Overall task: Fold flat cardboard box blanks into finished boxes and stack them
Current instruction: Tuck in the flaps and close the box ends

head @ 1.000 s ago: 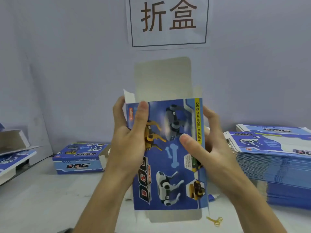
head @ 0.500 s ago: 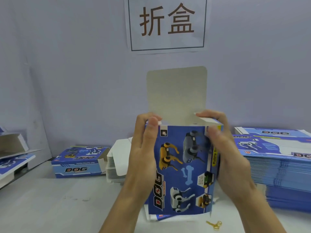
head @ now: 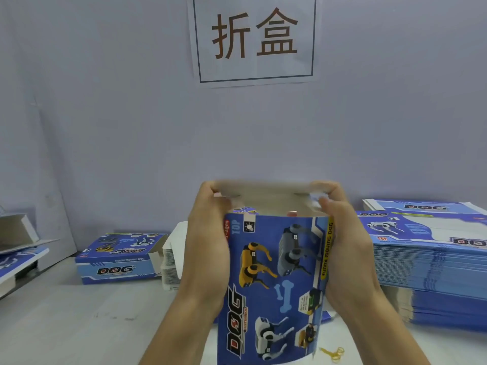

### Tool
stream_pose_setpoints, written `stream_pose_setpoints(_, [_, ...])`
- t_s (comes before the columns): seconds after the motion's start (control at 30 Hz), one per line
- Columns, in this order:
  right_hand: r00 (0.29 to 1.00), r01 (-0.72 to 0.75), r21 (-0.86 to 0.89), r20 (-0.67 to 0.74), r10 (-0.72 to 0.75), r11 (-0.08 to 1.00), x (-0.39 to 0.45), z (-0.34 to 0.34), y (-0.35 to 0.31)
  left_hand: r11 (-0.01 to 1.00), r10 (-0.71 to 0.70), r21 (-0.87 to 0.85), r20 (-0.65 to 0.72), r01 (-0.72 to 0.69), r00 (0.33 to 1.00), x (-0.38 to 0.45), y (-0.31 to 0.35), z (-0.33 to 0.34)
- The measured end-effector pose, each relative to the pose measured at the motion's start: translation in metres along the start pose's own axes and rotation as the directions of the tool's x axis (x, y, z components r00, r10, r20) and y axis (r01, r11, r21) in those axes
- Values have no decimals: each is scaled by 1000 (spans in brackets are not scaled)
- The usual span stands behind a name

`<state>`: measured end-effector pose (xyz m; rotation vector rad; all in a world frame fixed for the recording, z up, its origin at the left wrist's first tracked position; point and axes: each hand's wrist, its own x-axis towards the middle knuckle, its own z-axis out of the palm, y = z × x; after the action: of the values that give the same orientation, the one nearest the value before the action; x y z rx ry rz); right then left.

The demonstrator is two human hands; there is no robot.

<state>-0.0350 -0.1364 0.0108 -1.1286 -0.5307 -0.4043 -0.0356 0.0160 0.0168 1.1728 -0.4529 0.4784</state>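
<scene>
The box [head: 274, 283] stood upright in the middle, held between the left hand [head: 208, 248] and the right hand [head: 347, 248]. Its front face was blue, with pictures of a yellow, a grey and a white robot dog, a pale bone, and the word "DOG" running along its length. Its grey top flap [head: 266, 189] was bent over toward the opening, with fingers of both hands curled on its two ends. At the right, a high stack of flat blanks [head: 432, 264] lay on the worktop, blue printed side up. At the left, one finished box [head: 118, 259] lay flat on the worktop, its right end flap open.
</scene>
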Motion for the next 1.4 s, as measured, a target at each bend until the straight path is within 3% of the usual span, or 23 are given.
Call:
stream_pose_setpoints(0.07, [1000,-9,66,28,7,998,-2,-1,0,999,1,-50,-34,-3,999,-1,-1,-2])
stream_pose_setpoints(0.13, [998,-12,8,68,12,1000,2,-1,-3,992,-48,-117,-15,46,999,-2,-2,-3])
stream_pose_setpoints(0.23, [995,56,-167,87,-42,984,8,-3,-4,1000,-4,-1,67,4,998,-2,-5,-2])
stream_pose_setpoints(0.47, [992,129,-213,14,-129,969,0,6,-2,998,-8,57,60,5,998,0,-5,-2])
stream_pose_setpoints(0.7, [998,58,-187,28,-54,981,0,4,1,999,-5,46,50,3,999,0,-1,0])
stream_pose_setpoints(0.9, [998,23,-80,62,-18,997,-2,2,4,993,-66,103,136,53,988,-1,1,-6])
stream_pose_setpoints(1.03, [996,12,-5,89,-11,1000,0,-3,5,982,19,181,232,-62,973,-1,3,-10])
stream_pose_setpoints(1.13, [994,36,-41,105,-32,998,1,-6,7,964,68,240,201,-116,977,-2,5,-8])
stream_pose_setpoints(1.4, [993,-19,-13,114,20,1000,0,-1,2,994,-56,103,171,38,984,-4,5,-5])
